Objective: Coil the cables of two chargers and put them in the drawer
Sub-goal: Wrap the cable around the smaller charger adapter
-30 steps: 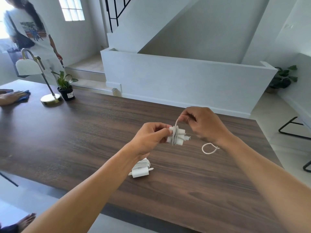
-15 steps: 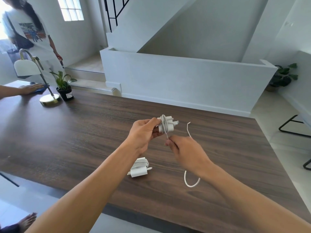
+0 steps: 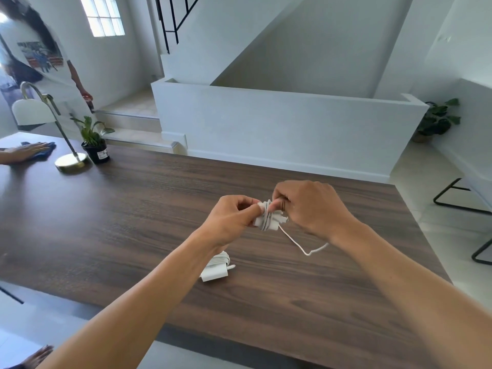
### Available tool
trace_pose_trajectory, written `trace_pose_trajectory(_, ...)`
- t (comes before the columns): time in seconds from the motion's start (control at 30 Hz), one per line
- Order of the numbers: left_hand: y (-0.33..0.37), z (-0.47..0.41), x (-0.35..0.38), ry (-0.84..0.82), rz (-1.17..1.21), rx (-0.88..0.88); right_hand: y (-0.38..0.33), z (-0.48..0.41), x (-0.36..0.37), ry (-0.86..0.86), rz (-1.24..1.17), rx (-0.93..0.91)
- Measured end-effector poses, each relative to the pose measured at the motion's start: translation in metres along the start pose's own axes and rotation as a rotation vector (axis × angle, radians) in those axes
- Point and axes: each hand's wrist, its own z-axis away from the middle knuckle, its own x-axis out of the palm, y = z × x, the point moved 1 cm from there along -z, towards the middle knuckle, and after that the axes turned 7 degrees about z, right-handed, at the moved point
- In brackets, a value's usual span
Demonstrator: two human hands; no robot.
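I see a long dark brown wooden table (image 3: 133,209) in a white room with stairs. My left hand (image 3: 231,222) pinches a small white charger block (image 3: 269,222) above the table. My right hand (image 3: 311,209) pinches its thin white cable (image 3: 300,246) just beside it. A second white charger, already wrapped (image 3: 215,267), lies under my left wrist. Far off to the left of my left hand stand a gold lamp (image 3: 66,155) and a small potted plant (image 3: 94,145).
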Motion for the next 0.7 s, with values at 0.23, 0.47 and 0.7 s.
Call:
trace_pose_trajectory(0.23,0.024,0.008,0.012,-0.232,0.349,-0.001,0.024,0.015,0.018,0.186,-0.156,0.064)
trace_pose_trajectory(0.47,0.033,-0.003,0.014,-0.052,0.509,-0.035,-0.002,0.027,0.044,0.073,-0.110,0.091)
trace_pose_trajectory(0.7,0.019,-0.013,-0.005,0.156,0.268,0.029,-0.022,0.036,0.038,-0.083,-0.054,0.000)
